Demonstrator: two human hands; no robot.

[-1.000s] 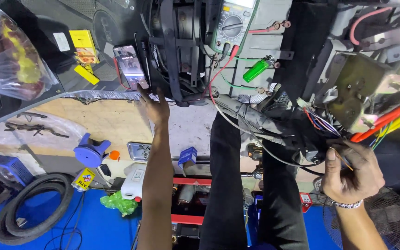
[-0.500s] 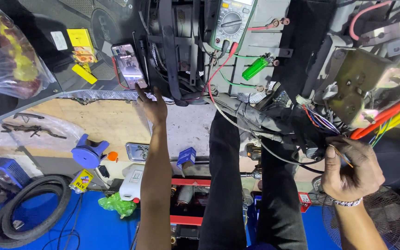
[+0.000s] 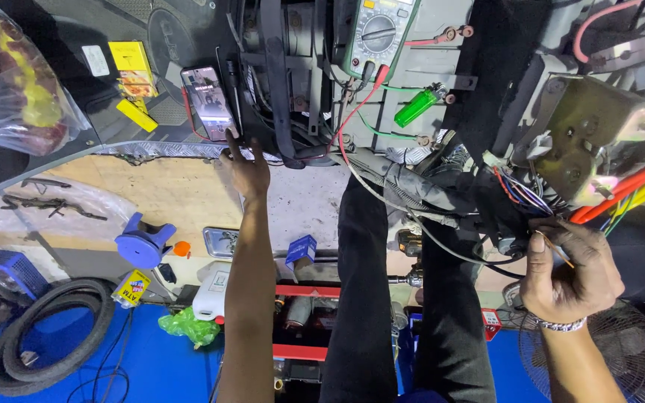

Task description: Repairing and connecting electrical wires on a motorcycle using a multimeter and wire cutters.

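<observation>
The left hand [image 3: 246, 170] lay flat, fingers spread and holding nothing, on the edge of the metal ledge [image 3: 151, 149], its fingertips just touching the lower end of a phone [image 3: 207, 102] with a lit screen. At ten o'clock from that hand sat a small yellow box [image 3: 130, 57], and further out at nine o'clock a clear plastic bag [image 3: 9, 82] bulged with something yellow inside.

The right hand [image 3: 570, 272], well apart at four o'clock from the left, was pinched shut on a thin wire [image 3: 555, 248], thumb and fingers closed around it. The wire ran up at eleven o'clock into a bundle of coloured wires [image 3: 520, 194]. At two o'clock from that hand, thick orange and yellow cables [image 3: 621, 192] stretched away to the side.

At twelve o'clock above the black trouser legs [image 3: 382, 298] hung a green meter [image 3: 378, 33] with a round dial, red lead trailing downward. Just at its four o'clock lay a green cylinder [image 3: 416, 107]. Down at seven o'clock a black tyre [image 3: 46, 336] rested on the blue floor [image 3: 151, 366], and a fan [image 3: 640, 362] stood at five o'clock.
</observation>
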